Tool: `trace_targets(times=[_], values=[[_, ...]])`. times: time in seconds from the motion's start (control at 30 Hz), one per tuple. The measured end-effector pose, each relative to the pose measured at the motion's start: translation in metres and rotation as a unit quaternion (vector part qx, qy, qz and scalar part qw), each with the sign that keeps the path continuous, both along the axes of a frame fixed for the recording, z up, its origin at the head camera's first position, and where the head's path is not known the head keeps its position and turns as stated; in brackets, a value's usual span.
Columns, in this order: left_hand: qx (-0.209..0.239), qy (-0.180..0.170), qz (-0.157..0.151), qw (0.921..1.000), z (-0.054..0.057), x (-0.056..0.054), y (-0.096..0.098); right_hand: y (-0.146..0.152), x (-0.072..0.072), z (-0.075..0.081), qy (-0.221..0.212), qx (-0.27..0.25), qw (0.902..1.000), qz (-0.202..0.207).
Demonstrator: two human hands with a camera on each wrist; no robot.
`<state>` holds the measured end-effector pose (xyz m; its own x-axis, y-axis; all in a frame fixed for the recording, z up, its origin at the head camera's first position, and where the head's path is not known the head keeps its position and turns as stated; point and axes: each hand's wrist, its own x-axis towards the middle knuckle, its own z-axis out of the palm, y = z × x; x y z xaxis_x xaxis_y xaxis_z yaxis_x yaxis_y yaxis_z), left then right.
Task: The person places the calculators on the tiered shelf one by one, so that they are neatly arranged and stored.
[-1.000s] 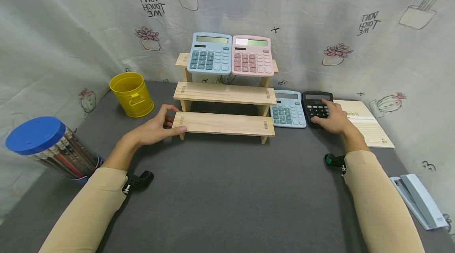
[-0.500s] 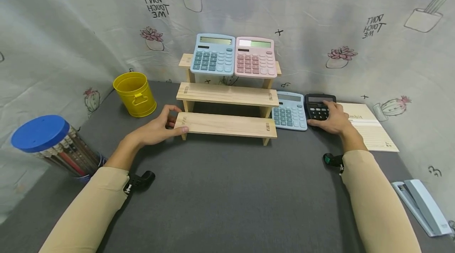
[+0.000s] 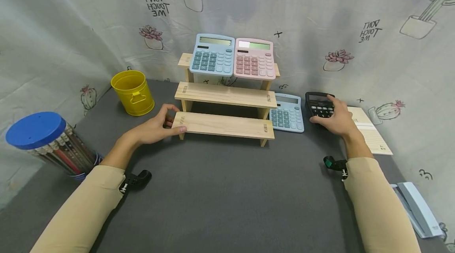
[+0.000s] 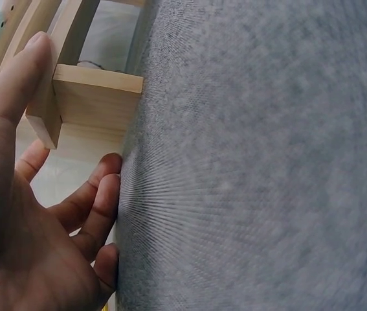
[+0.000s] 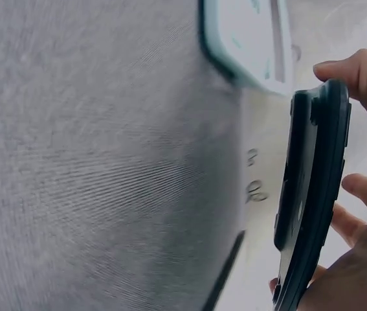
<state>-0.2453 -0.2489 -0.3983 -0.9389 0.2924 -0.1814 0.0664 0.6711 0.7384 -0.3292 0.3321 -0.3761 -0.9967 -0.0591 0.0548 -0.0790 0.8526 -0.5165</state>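
My right hand grips a black calculator by its edges, thumb on the near side and fingers at the far side. In the right wrist view the calculator is tilted and raised above the grey tabletop. My left hand pinches the left end of the lowest board of a three-tier wooden shelf; its thumb lies against the board in the left wrist view. On the top tier lean a blue calculator and a pink calculator. Another blue calculator stands beside the shelf's right side.
A notepad lies behind my right hand, and a light-blue stapler is at the right edge. At left stand a yellow bucket and a blue-lidded tub of pencils. A printed curtain hangs behind the table.
My right hand has taken hold of the black calculator and lifted it, slightly away from the blue one beside it. The left hand stays on the shelf's end.
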Motion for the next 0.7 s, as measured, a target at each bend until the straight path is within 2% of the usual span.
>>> trace_targets(times=[0.3,0.5,0.7], values=[[0.004,0.0,-0.009,0.9999,0.001,0.003,-0.001,-0.006,0.024,0.022,0.034,-0.013,0.9988,0.033],[-0.002,-0.001,-0.005,1.0,0.003,0.004,-0.001,-0.016,0.04,0.035,0.061,-0.027,0.9964,0.053],[-0.001,-0.001,-0.004,1.0,0.005,0.006,0.0,-0.028,0.061,0.037,0.073,-0.042,0.9933,0.079]])
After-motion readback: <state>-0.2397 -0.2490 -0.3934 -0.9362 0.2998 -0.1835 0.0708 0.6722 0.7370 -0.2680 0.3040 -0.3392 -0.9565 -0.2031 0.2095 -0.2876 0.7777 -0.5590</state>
